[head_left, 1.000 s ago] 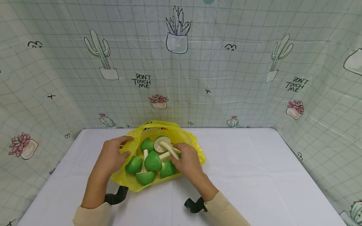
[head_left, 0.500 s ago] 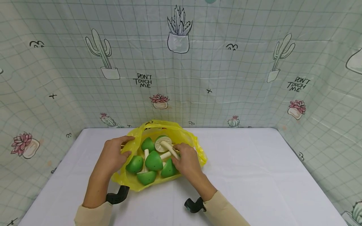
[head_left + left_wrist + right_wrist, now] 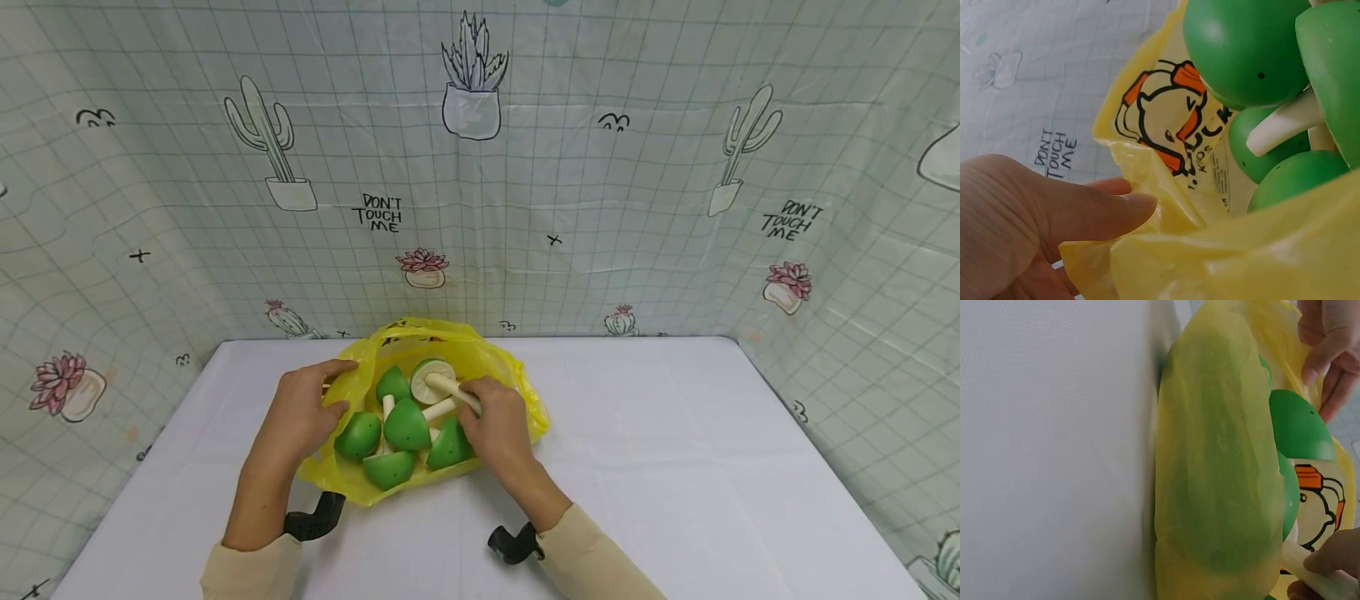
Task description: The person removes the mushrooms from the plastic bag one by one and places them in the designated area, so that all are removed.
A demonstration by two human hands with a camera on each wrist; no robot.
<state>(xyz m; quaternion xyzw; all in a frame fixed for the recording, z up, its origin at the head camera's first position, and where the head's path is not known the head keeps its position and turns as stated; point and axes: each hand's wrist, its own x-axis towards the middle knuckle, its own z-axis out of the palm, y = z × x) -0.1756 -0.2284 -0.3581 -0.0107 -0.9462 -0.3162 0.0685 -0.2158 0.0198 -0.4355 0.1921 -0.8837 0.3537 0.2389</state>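
Note:
A yellow plastic bag (image 3: pixel 480 337) lies with its mouth open, holding several toy mushrooms (image 3: pixel 407 427) with green caps and white stems. At the bag's left edge, my left hand (image 3: pixel 296 417) holds the plastic between thumb and fingers; the left wrist view shows the thumb (image 3: pixel 1119 215) over the bag's fold. Inside the right part of the mouth, my right hand (image 3: pixel 497 425) pinches the white stem of one mushroom (image 3: pixel 429 381), whose pale underside faces up. In the right wrist view the stem (image 3: pixel 1302 565) passes between thumb and fingers. Other mushrooms are partly hidden by the bag.
The bag rests on a white-covered table (image 3: pixel 645 458), close to its back edge. A grid-patterned cloth (image 3: pixel 570 183) with cactus drawings hangs behind and at both sides. Black curved devices (image 3: pixel 513 544) sit at both wrists.
My right hand has turned slightly, and the free end of the pinched mushroom's stem has come up a little. The left hand keeps its hold on the bag's edge.

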